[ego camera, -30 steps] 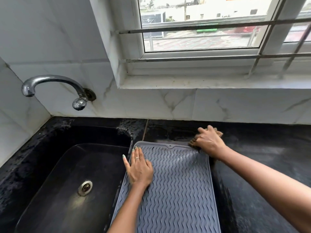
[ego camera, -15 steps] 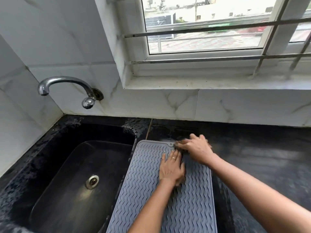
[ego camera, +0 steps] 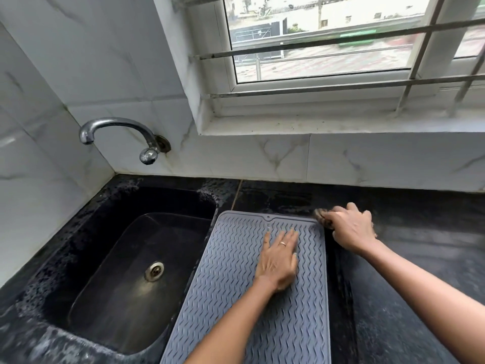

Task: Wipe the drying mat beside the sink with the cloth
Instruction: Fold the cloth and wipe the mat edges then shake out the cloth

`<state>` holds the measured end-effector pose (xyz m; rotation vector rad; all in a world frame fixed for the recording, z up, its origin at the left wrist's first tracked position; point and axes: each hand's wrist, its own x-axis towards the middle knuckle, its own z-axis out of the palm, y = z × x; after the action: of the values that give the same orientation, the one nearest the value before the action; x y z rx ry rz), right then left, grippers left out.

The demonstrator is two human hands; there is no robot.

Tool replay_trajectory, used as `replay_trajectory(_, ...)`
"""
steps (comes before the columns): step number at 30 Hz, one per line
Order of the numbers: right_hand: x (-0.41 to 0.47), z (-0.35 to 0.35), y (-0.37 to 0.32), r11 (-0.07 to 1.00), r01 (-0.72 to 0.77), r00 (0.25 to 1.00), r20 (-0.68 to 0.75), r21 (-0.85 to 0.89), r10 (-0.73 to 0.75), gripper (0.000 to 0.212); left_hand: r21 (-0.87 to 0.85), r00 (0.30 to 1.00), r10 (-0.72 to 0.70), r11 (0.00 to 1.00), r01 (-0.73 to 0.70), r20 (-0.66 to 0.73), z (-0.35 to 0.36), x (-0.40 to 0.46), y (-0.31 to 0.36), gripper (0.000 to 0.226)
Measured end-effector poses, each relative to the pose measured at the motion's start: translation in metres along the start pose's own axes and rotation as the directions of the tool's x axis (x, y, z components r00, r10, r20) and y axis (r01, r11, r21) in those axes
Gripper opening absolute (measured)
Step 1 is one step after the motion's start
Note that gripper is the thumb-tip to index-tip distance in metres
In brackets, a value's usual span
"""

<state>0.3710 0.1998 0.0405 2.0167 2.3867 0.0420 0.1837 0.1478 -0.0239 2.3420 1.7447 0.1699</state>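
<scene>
A grey ribbed silicone drying mat [ego camera: 236,298] lies flat on the black stone countertop [ego camera: 420,271], its long left edge running along the rim of the black sunken sink [ego camera: 126,258]. The mat's far edge sits a little short of the white marble-look wall tiles [ego camera: 262,156].

The person's left hand [ego camera: 278,261] is pressed palm-down on the far right part of the mat, fingers spread and flat against the ridges, gripping nothing; a ring shows on one finger.

The right hand [ego camera: 350,228] is at the mat's far right corner, just off its edge and over the dark countertop, with the fingers curled tight around a bunched brownish cloth [ego camera: 322,218]. Only a small wad of the cloth pokes out past the knuckles toward the corner of the mat; whether it touches the mat's rim or only the countertop beside it I cannot tell.

A curved chrome tap [ego camera: 115,127] comes out of the wall over the sink's far side. A round metal drain [ego camera: 154,270] sits in the sink's floor. Above the countertop a white-framed window [ego camera: 328,85] with horizontal metal bars fills the wall.
</scene>
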Motion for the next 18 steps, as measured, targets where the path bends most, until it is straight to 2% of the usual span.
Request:
replay_trajectory(3, -0.015, 0.011, -0.023, 1.0, -0.012, 0.993, 0.122, 0.024, 0.009, 0.043, 0.017, 0.996, 0.044, 0.999, -0.046, 0.072, 0.012, -0.012, 0.013, 0.058)
replay_trajectory(9, -0.058, 0.017, -0.053, 0.995, -0.088, 0.991, 0.096, -0.043, 0.092, 0.03, 0.083, 0.995, -0.031, 0.996, 0.023, 0.093, 0.014, -0.005, 0.021, 0.057)
replay_trajectory(12, -0.079, 0.009, -0.066, 0.996, -0.075, 0.984, 0.155, -0.056, 0.083, 0.028, 0.083, 0.992, -0.049, 0.996, 0.039, 0.119, 0.014, -0.003, 0.023, 0.056)
replay_trajectory(14, -0.084, 0.002, -0.069, 0.997, -0.043, 0.967, 0.248, -0.057, 0.056, 0.028, 0.093, 0.989, -0.052, 0.995, 0.04, 0.141, 0.011, -0.002, 0.024, 0.056)
replay_trajectory(16, -0.08, -0.008, -0.068, 0.999, -0.052, 0.935, 0.35, -0.012, 0.053, 0.029, 0.097, 0.987, -0.049, 0.995, 0.034, 0.155, 0.006, -0.002, 0.026, 0.057)
replay_trajectory(18, -0.07, -0.018, -0.062, 0.99, -0.122, 0.931, 0.354, 0.071, 0.089, 0.031, 0.102, 0.991, -0.023, 0.995, 0.01, 0.129, 0.003, -0.009, 0.03, 0.056)
